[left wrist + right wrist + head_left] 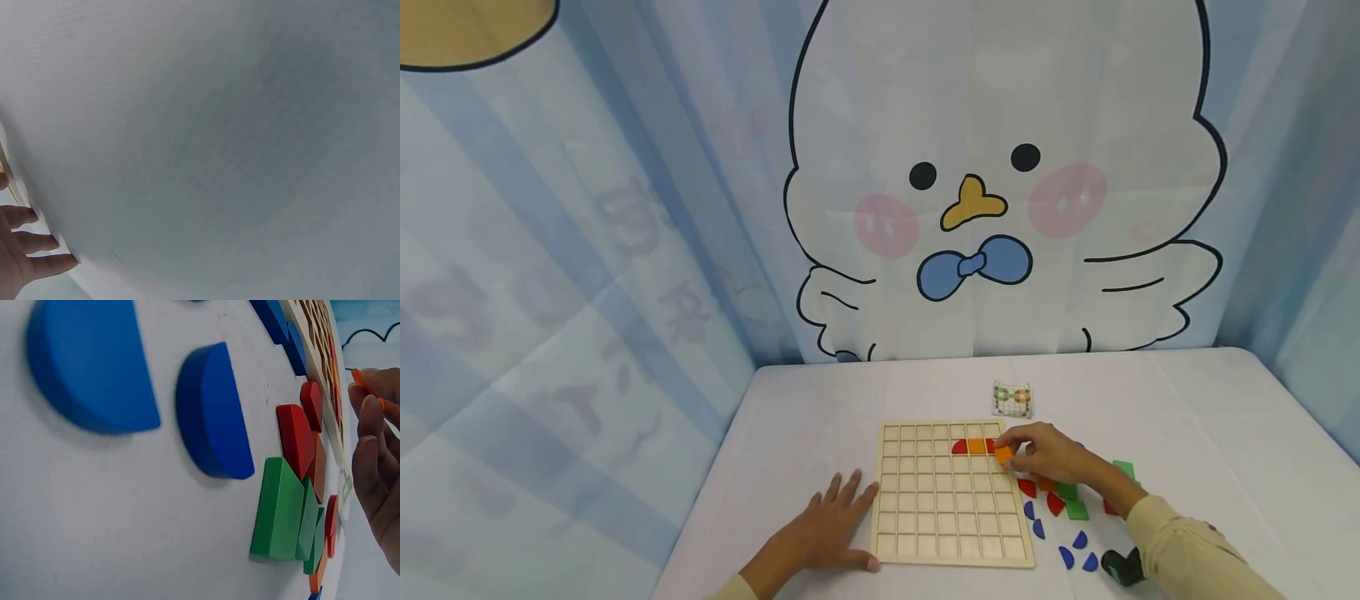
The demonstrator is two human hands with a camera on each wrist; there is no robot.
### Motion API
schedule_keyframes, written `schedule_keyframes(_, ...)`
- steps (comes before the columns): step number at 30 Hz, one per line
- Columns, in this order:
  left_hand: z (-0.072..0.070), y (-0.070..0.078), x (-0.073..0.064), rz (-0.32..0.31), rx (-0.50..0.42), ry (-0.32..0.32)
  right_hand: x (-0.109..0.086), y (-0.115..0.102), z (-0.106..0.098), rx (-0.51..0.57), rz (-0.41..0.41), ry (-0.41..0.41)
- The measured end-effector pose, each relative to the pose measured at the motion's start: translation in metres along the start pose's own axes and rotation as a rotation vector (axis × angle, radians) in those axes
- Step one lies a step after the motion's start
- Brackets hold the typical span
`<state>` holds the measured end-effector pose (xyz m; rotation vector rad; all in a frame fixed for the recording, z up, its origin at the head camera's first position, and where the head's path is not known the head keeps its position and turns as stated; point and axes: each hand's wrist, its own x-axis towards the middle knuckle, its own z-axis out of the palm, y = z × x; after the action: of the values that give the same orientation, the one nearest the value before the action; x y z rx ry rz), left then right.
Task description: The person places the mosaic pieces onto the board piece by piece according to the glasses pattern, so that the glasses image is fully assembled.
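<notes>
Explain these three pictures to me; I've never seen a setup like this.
There is no machine here: a person works with bare hands. The wide picture comes from a camera worn on the head; the other two come from cameras on the left and right wrists. On the table lie a gridded board, a small card, and loose blue pieces, red pieces and green pieces. The right hand pinches an orange piece; the left hand lies spread by the board's left edge.

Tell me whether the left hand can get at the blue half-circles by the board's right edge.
Probably yes: the left hand looks free, only the flat board lies between it and the blue half-circles, and the right hand is farther back.
</notes>
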<state>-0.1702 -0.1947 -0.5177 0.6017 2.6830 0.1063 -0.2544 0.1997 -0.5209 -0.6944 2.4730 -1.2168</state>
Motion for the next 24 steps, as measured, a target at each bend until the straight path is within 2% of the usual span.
schedule_keyframes(3,-0.001,0.000,0.001,0.003,-0.006,0.002,0.002,-0.002,0.002,0.027,-0.003,0.002)
schedule_keyframes(9,-0.001,-0.001,0.002,-0.001,-0.023,-0.004,0.005,-0.009,0.010,0.105,0.041,0.021)
schedule_keyframes(16,0.002,-0.001,0.000,-0.009,-0.030,-0.011,0.009,-0.010,0.022,0.069,0.016,0.069)
schedule_keyframes(24,0.001,0.000,0.001,-0.008,-0.034,-0.008,0.013,-0.016,0.026,0.053,0.048,0.119)
